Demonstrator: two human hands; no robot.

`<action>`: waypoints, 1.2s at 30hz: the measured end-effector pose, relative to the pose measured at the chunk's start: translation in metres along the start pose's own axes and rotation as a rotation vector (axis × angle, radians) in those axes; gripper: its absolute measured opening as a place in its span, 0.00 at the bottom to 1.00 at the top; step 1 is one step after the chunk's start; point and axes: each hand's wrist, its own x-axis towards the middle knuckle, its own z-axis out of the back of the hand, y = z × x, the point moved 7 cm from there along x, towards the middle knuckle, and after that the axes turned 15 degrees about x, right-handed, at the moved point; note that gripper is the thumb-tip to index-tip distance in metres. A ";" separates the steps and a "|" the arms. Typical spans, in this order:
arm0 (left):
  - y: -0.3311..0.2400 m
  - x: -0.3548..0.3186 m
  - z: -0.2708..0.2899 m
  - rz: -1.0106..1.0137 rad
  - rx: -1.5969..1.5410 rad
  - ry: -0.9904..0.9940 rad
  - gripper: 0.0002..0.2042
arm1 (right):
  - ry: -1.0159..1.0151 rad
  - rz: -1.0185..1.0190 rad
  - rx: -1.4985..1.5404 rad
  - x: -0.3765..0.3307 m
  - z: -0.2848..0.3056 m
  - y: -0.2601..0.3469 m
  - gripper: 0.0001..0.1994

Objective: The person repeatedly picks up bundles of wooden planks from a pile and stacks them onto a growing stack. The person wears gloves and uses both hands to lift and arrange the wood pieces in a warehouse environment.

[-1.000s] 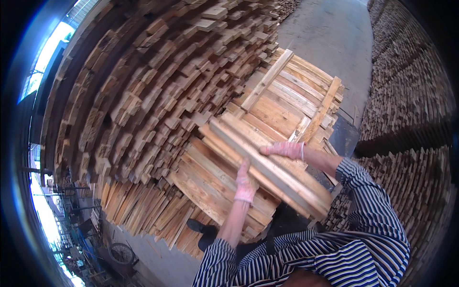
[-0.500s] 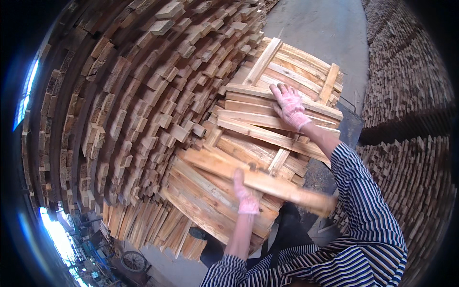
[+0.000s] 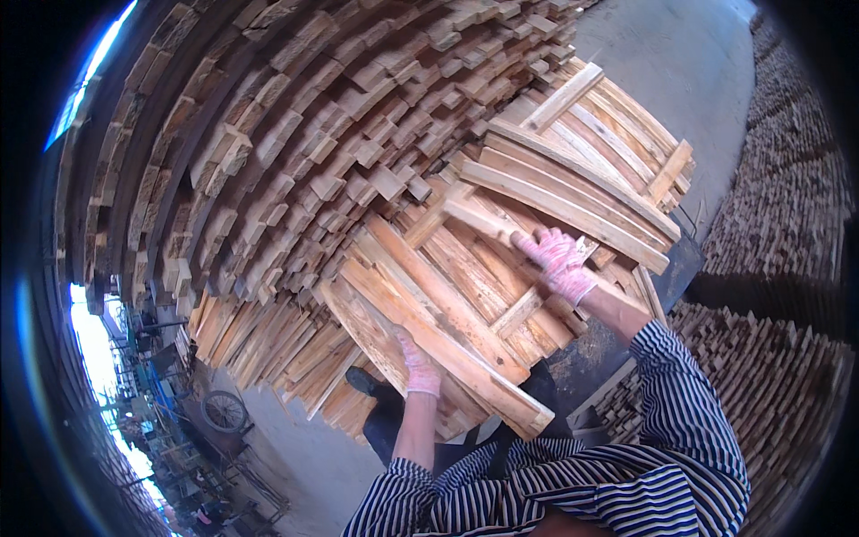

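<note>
My left hand (image 3: 416, 365), in a pink-dotted glove, grips the near edge of a long pale wooden plank (image 3: 438, 336) that lies across a heap of short boards (image 3: 537, 206). My right hand (image 3: 559, 259), gloved the same way, closes on the end of a thinner wooden slat (image 3: 479, 219) further up the heap. The slat lies crosswise over the other boards. Both striped sleeves come up from the lower edge.
A tall wall of stacked timber (image 3: 295, 134) rises on the left, another stack (image 3: 769, 295) on the right. Concrete floor (image 3: 680, 72) runs between them. A dark cart edge (image 3: 608, 349) shows under the boards, a wheel (image 3: 224, 410) at lower left.
My right hand came down from the far boards to the thinner slat nearer me. The long plank under my left hand has swung to a steeper diagonal.
</note>
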 end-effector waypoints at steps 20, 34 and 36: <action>-0.010 -0.015 -0.061 0.167 -0.162 0.042 0.40 | 0.235 -0.073 0.638 -0.026 -0.019 0.161 0.37; -0.039 0.005 -0.065 0.203 -0.139 0.209 0.42 | 0.335 -0.023 0.564 0.002 -0.037 0.159 0.43; -0.023 0.009 -0.059 0.200 -0.216 0.150 0.37 | 0.233 -0.037 0.771 -0.013 -0.029 0.160 0.42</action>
